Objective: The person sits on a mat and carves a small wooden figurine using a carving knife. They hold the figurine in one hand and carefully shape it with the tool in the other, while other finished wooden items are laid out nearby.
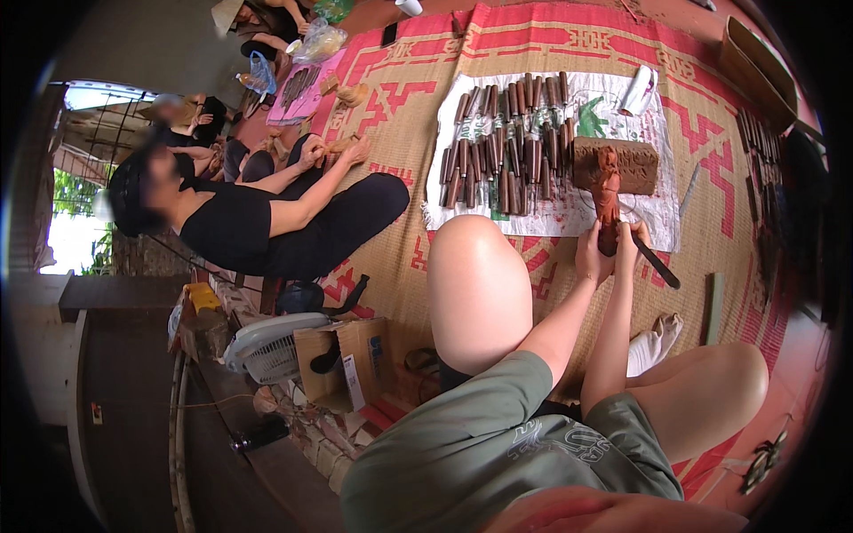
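In front of my knees, a reddish-brown carved wooden figure leans with its far end over a brown wooden block. My left hand is wrapped round the figure's near end. Close beside it, my right hand is closed on a carving tool, whose long dark part sticks out toward the lower right. The tool's other end is hidden by my fingers and the figure. Left of the block, several carving chisels with brown handles lie in rows on a white plastic sheet.
A patterned straw mat covers the floor. A white roll lies on the sheet's far corner. More tools lie at the far right. At left, a person in black sits working; a cardboard box and a grey fan stand nearer me.
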Demonstrator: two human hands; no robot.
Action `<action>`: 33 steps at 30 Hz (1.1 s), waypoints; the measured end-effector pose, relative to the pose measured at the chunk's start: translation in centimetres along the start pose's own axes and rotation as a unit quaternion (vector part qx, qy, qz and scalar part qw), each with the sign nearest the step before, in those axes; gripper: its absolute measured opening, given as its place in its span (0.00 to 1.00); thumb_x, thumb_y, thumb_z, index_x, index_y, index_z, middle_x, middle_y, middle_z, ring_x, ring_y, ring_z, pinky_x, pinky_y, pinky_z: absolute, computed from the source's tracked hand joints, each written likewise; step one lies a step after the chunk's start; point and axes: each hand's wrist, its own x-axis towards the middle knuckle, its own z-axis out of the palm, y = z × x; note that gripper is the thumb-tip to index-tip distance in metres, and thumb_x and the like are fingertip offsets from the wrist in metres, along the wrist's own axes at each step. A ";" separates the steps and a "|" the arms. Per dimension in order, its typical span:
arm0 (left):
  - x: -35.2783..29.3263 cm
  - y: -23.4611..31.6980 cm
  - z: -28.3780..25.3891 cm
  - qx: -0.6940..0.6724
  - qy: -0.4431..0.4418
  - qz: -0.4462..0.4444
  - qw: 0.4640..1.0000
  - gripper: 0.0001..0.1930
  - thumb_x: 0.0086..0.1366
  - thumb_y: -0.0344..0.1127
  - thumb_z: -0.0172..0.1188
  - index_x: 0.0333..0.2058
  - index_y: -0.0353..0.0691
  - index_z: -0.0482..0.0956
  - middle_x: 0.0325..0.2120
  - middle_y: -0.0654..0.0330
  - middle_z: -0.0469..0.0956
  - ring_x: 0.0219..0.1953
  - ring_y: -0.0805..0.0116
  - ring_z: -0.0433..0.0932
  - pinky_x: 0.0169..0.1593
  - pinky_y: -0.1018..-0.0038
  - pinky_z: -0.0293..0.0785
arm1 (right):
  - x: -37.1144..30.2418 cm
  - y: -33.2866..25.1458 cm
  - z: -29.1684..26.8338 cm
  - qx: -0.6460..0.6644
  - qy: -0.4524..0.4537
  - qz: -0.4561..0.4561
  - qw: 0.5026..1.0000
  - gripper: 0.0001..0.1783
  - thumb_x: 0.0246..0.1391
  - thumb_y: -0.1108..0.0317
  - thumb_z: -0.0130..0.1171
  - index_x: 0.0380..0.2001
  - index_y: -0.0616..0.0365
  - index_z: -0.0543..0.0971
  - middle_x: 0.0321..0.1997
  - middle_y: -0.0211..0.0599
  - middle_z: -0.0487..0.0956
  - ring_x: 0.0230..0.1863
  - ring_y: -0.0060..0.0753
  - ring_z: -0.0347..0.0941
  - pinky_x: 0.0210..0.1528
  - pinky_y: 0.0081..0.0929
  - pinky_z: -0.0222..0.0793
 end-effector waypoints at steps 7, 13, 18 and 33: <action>-0.7 -0.5 0.4 -0.015 0.026 0.001 1.000 0.39 0.46 0.44 0.67 0.56 0.34 0.64 0.43 0.45 0.72 0.46 0.48 0.70 0.49 0.61 0.68 | -0.9 -0.6 0.4 -0.026 -0.018 0.026 0.999 0.11 0.50 0.75 0.54 0.17 0.54 0.65 0.17 0.25 0.71 0.17 0.11 0.60 0.19 0.12 0.53; -0.7 0.7 -0.4 -0.012 0.010 -0.021 1.000 0.37 0.47 0.44 0.67 0.55 0.35 0.66 0.44 0.44 0.72 0.48 0.48 0.71 0.51 0.61 0.67 | -0.7 -0.1 0.3 0.015 0.020 0.023 0.999 0.09 0.48 0.75 0.55 0.18 0.56 0.67 0.17 0.26 0.71 0.16 0.12 0.60 0.19 0.13 0.55; -0.8 -0.5 -0.3 -0.007 0.009 -0.019 1.000 0.38 0.46 0.43 0.68 0.55 0.34 0.65 0.44 0.44 0.73 0.48 0.48 0.71 0.51 0.61 0.67 | -1.9 -1.0 0.5 0.020 0.024 0.034 0.999 0.09 0.48 0.76 0.54 0.18 0.56 0.67 0.18 0.31 0.74 0.16 0.14 0.62 0.20 0.14 0.57; 0.4 -1.0 1.0 -0.053 0.002 0.031 0.998 0.29 0.49 0.43 0.66 0.46 0.31 0.71 0.34 0.48 0.77 0.36 0.53 0.77 0.39 0.65 0.72 | -1.8 -1.6 -0.1 -0.081 -0.016 -0.015 0.996 0.08 0.43 0.74 0.63 0.25 0.63 0.73 0.19 0.35 0.77 0.21 0.19 0.73 0.25 0.19 0.70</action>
